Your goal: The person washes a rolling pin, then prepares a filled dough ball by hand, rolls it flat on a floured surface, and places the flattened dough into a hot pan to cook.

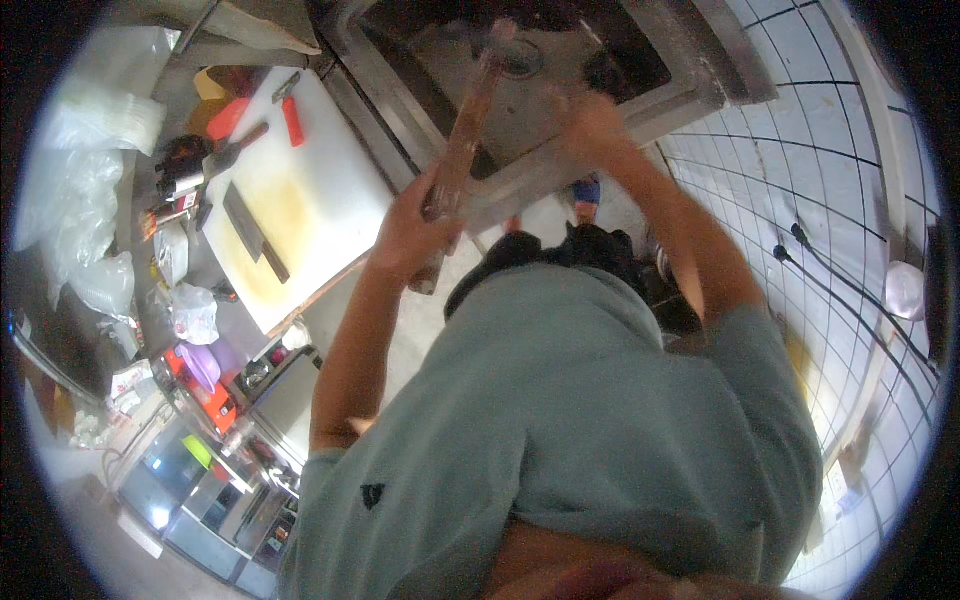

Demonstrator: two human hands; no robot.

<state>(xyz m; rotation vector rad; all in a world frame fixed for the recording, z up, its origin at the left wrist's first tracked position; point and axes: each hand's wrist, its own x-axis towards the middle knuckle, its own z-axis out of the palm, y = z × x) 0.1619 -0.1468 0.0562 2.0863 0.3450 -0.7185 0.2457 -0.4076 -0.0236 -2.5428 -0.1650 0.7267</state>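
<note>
My left hand (416, 232) is closed around a long wooden rod (469, 127), shaped like a rolling pin. One end of the rod reaches over the basin of a stainless steel sink (495, 199); the other sticks out below my fist. My right hand (592, 131) is over the sink's near right side, blurred, with its fingers bent. Whether it holds anything cannot be told. A round drain (521, 58) lies at the bottom of the basin, close to the rod's far end.
Left of the sink, a cleaver (244, 221) and a red-handled tool (292, 121) lie on a white cutting board (330, 195). Plastic bags (90, 217) and a purple bowl (199, 367) are farther left. A tiled wall (810, 157) rises at the right.
</note>
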